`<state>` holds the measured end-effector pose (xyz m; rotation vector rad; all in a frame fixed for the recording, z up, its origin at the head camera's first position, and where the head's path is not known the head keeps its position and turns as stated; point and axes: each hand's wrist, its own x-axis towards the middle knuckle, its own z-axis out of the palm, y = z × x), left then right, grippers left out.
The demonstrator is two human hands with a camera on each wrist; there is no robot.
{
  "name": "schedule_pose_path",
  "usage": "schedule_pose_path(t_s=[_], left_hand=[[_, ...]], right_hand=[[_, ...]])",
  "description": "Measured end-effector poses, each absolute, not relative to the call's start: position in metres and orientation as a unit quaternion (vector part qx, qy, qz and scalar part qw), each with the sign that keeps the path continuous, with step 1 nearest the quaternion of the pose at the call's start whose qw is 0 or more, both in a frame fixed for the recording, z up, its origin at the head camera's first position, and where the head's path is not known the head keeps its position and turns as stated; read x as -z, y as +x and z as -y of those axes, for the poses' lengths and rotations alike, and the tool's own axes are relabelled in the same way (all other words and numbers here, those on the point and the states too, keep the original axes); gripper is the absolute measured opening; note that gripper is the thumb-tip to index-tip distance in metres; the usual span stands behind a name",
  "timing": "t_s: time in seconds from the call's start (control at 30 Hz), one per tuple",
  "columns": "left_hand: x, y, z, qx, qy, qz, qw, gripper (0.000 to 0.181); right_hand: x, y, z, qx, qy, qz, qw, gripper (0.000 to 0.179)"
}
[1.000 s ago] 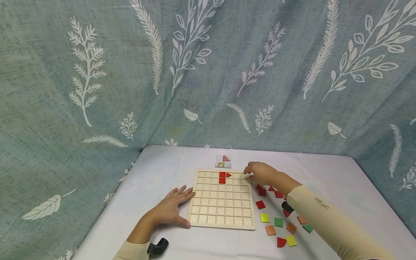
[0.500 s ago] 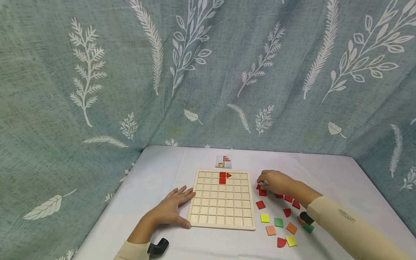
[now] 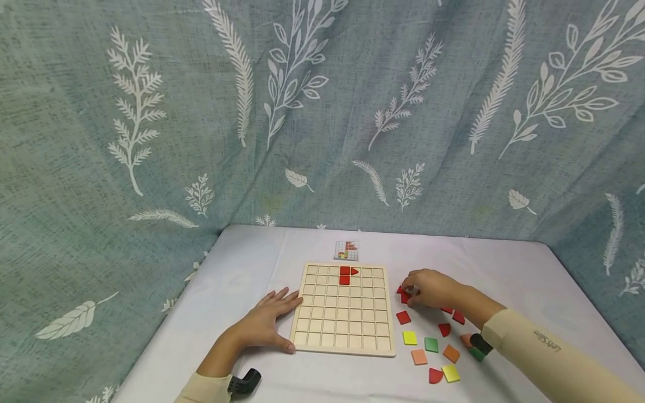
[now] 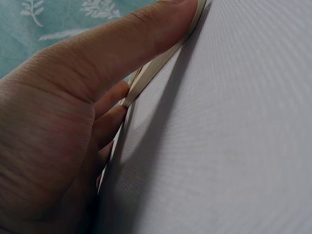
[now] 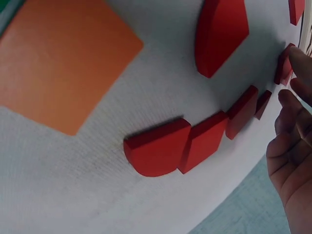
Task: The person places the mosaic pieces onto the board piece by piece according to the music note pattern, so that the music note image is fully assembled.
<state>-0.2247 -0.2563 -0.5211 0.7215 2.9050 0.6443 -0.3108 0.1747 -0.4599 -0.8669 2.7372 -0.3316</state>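
A wooden grid board (image 3: 322,313) lies flat on the table; two red square tiles (image 3: 345,275) and a red triangle tile (image 3: 355,272) sit in its upper cells. My left hand (image 3: 264,319) rests flat at the board's left side, fingers spread and thumb by the lower left corner; the left wrist view shows the thumb (image 4: 141,34) along the board's edge. Right of the board, my right hand (image 3: 433,288) reaches down over red tiles (image 3: 405,299). In the right wrist view its thumb (image 5: 300,61) is right at a red tile (image 5: 284,66), with a gap to the fingers.
A small pattern card (image 3: 346,250) lies behind the board. Loose tiles spread to the right: yellow (image 3: 410,338), green (image 3: 431,345), orange (image 3: 419,357) and several red (image 3: 444,329). A leaf-patterned curtain (image 3: 322,112) stands behind and beside the white table.
My right hand has moved from the board's upper right corner rightward and toward me, down to the red tiles. My left hand and the tiles on the board have stayed in place.
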Motion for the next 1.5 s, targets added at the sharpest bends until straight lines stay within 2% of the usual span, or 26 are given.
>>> schedule_pose_path(t_s=[0.5, 0.9, 1.27, 1.5], left_hand=[[0.522, -0.225, 0.256, -0.208, 0.229, -0.950, 0.040, 0.121], [0.521, -0.225, 0.257, -0.210, 0.230, -0.949, 0.044, 0.120], [0.519, -0.223, 0.256, -0.214, 0.229, -0.949, 0.046, 0.120], [0.517, -0.223, 0.255, -0.218, 0.233, -0.947, 0.044, 0.119]], right_hand=[[0.468, -0.308, -0.171, 0.094, -0.302, -0.943, 0.101, 0.025], [0.457, -0.315, -0.162, 0.099, -0.315, -0.940, 0.083, 0.024], [0.462, -0.326, -0.137, 0.100, -0.364, -0.924, 0.054, 0.021], [0.462, -0.328, -0.113, 0.097, -0.360, -0.926, 0.051, 0.022]])
